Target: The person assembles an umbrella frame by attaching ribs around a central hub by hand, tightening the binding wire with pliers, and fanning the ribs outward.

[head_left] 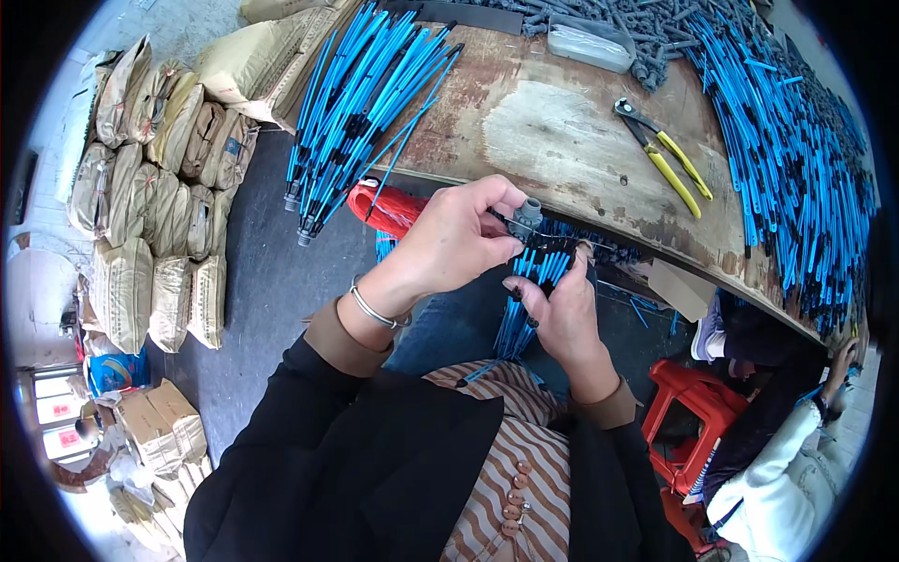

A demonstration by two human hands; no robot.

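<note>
My left hand (459, 239) is closed, its thumb and fingers pinching at a grey plastic fitting (527, 217) with a hollow round end. A thin wire or strand runs from there across the top of a bundle of blue rods (541, 268) with black parts. Around that bundle's right side my right hand (569, 304) is closed, thumb in front; its other fingers are mostly hidden. The bundle hangs down between my hands over my lap, just off the table's front edge. What fastens the fitting to the rods is too small to make out.
On the wooden table (552, 131) lie yellow-handled pliers (663, 155), a clear plastic box (590, 44) and piles of blue rods (787, 159). More rods (365, 103) overhang the left edge, by something red (389, 208). Sacks (150, 201), a red stool (688, 412) and another person (782, 487) surround me.
</note>
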